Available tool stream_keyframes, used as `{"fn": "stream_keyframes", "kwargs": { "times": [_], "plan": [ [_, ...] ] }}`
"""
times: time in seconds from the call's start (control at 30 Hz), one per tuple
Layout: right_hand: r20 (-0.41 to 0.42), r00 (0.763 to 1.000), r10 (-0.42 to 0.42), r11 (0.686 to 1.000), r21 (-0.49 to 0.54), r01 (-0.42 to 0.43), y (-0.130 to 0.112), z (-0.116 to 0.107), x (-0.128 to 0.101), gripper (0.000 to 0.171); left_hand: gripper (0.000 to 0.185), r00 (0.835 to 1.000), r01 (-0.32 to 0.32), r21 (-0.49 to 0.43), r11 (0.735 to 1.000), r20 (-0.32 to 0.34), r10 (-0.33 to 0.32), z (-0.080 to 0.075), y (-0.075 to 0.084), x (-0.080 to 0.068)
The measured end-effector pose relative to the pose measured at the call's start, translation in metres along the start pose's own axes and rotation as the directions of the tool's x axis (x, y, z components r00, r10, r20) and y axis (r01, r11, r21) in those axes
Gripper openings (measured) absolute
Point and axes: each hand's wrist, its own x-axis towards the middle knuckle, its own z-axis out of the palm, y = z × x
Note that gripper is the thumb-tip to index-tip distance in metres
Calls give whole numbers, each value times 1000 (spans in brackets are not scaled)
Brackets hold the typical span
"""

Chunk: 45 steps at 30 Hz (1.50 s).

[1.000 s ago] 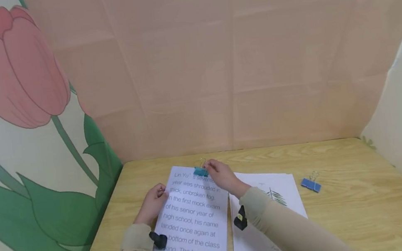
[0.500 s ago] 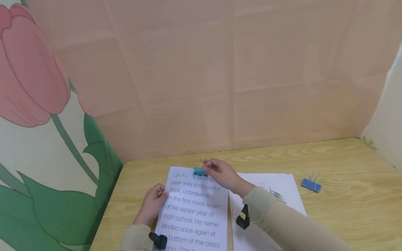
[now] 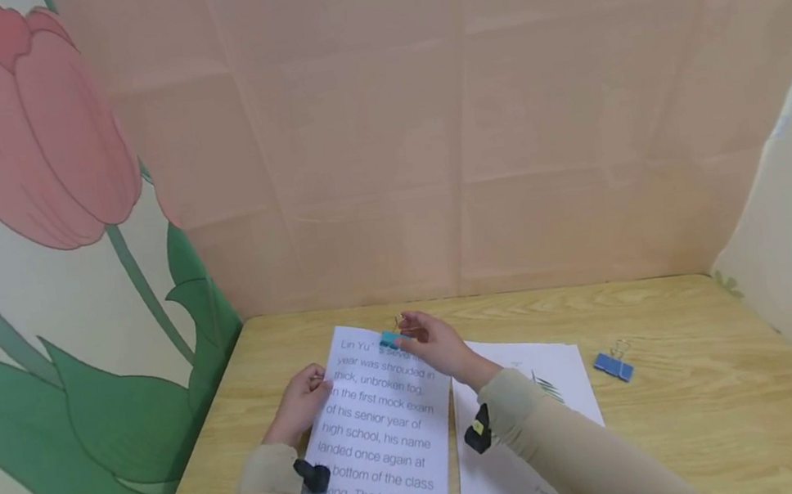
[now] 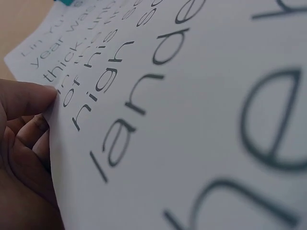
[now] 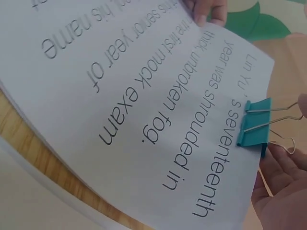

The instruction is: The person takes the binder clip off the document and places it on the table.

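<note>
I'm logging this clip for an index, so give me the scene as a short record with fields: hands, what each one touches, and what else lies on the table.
left hand: pinches the left edge of the printed sheets
right hand: fingers at the wire handles of the teal binder clip
teal binder clip: clamped on the top edge of the printed sheets
table: wooden
other paper: second stack of sheets to the right, under the right forearm
spare clip: blue binder clip on the table, right of both stacks

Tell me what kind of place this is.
Probably a small desk booth for paperwork: a wooden table walled by flower-painted panels, with printed sheets, a teal binder clip and a spare blue clip.
</note>
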Motion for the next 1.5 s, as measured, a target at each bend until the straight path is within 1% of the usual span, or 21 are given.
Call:
{"fn": "stream_keyframes", "kwargs": {
  "times": [0.13, 0.23, 0.4, 0.47, 0.6, 0.7, 0.8, 0.9, 1.0, 1.07, 1.1, 1.2, 1.33, 1.5],
  "plan": [
    [-9, 1000, -11, 998, -61, 10, 2, 2, -1, 59, 9, 1000, -11, 3, 1000, 0, 11, 2, 0, -1],
    [-27, 1000, -2, 997, -75, 0, 0, 4, -2, 56, 9, 1000, -11, 1, 1000, 3, 11, 3, -1, -2],
    [-48, 999, 2, 995, -99, -7, -3, 5, -3, 46, 9, 1000, -2, 9, 1000, -3, 2, 4, -3, -1],
    [-57, 998, 0, 994, -111, -7, -3, 5, -3, 43, 8, 1000, -8, 14, 1000, -5, 8, 4, -4, -1],
    [-85, 996, -8, 992, -123, -3, 2, 4, -1, 42, 8, 1000, -14, 27, 1000, -3, 14, 5, -4, -2],
    [-115, 993, 13, 995, -94, -23, 3, 2, -1, 45, 8, 1000, -4, 36, 999, -1, 4, 6, -2, -3],
    [-157, 986, 48, 998, -36, -54, 2, -1, 0, 47, 8, 1000, 14, 37, 999, 2, -14, 6, -1, -4],
    [-227, 972, 54, 997, 67, -40, 2, -5, 3, 49, 9, 999, 34, 31, 999, 8, -34, 6, 0, -5],
    [-309, 949, 63, 981, 193, -3, 2, -11, 7, 52, 9, 999, 45, 35, 998, 13, -45, 6, 1, -5],
    [-346, 935, 80, 964, 265, 16, 2, -16, 9, 53, 9, 999, 47, 43, 998, 9, -47, 6, 0, -5],
    [-354, 931, 91, 958, 286, 15, 2, -17, 10, 54, 9, 999, 48, 46, 998, 4, -48, 6, 0, -4],
    [-345, 932, 111, 952, 305, 0, 5, -21, 9, 54, 10, 998, 57, 54, 997, -14, -56, 7, 0, -3],
    [-328, 935, 137, 956, 289, -38, 10, -22, 5, 51, 10, 997, 66, 63, 996, -33, -64, 8, 0, -2],
    [-331, 935, 129, 962, 272, -36, 19, -24, 2, 53, 10, 996, 73, 70, 995, -60, -69, 10, -2, 1]
  ]
}}
